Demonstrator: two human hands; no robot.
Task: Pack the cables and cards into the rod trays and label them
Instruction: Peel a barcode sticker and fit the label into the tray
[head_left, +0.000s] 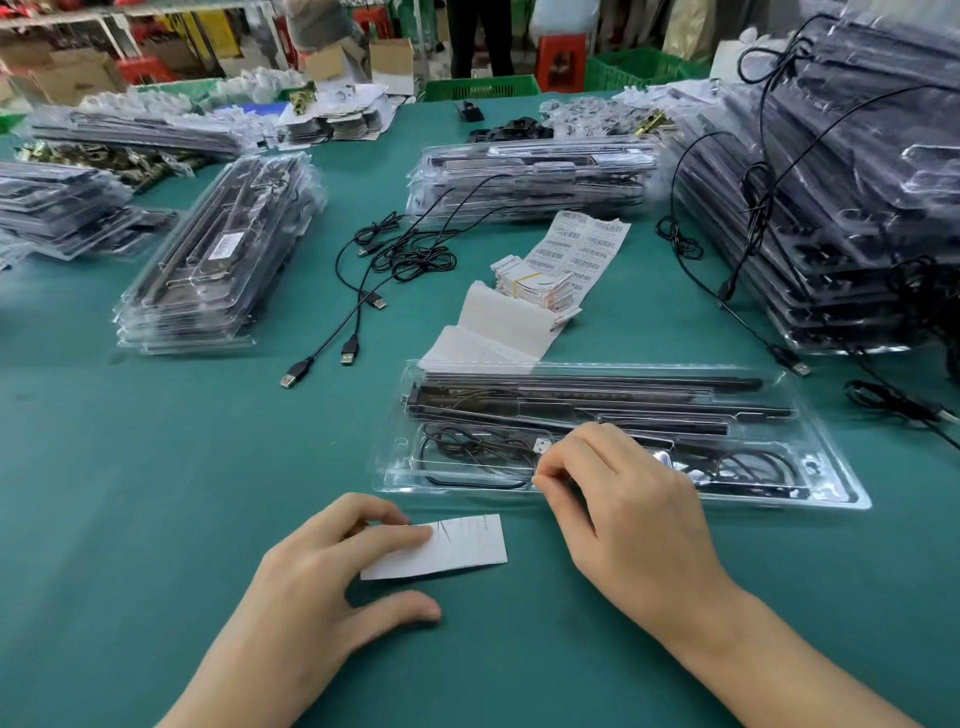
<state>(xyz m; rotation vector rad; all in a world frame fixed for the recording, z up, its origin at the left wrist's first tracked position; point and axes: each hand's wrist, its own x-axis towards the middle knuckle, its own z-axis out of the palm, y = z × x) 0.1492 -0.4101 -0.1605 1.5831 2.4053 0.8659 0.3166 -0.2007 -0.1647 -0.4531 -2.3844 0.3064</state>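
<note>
**On the near tabletop (156, 467): card (462, 545) under our left hand (322, 587), tray (831, 491) at our right hand (623, 499)**

Nearest us on the green tabletop, our left hand lies relaxed and unclenched. Its forefinger presses down on the white card, and the thumb rests on the cloth, apart from the card's near edge. The card lies flat, just short of the tray and not touching it.

Our right hand sits to the right of the card, over the tray's near rim. Its fingers are curled, with the thumb tip against the forefinger tip; we cannot tell whether they pinch anything. A USB plug (543, 446) shows just above those fingertips, inside the tray's front compartment, where a black cable (467, 452) lies coiled. The hand covers the middle of that compartment. Black rods (597, 400) fill the rear compartments.

Beyond the tray lies a white paper strip (498, 322), reaching its far rim. Past that are a card pile (535, 286) and a sheet of barcode labels (582, 249). Left of these, loose cables (395, 260) sprawl with their plugs pointing toward us.

Tray stacks stand at left (208, 260), at centre back (530, 176) and, tallest, at right (831, 208). At the right stack, more cables hang down the side onto the tabletop.
</note>
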